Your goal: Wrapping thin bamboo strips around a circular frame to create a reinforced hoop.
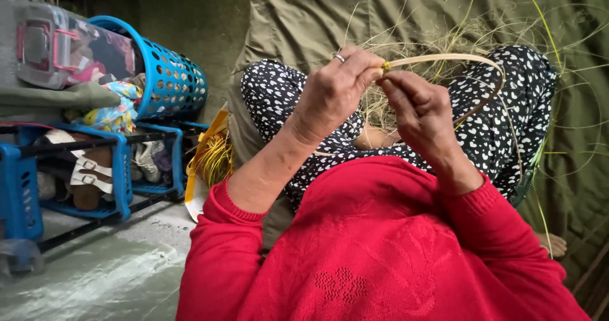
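My left hand (336,92), with a ring on one finger, pinches the end of a thin bent cane strip (444,58) between thumb and fingertips. My right hand (420,108) meets it from the right, its fingers closed on the same spot of the strip. The strip curves in a loop over my lap to the right. Under both hands lies a tangle of pale dry grass fibres (380,108) on my black spotted trousers (273,89). Red sleeves cover both forearms.
A blue plastic basket (168,73) lies tilted on a blue shoe rack (120,169) at the left, with sandals and cloth in it. A yellow bundle of fibres (212,159) sits beside my knee. An olive tarp (406,10) spreads under and behind my legs.
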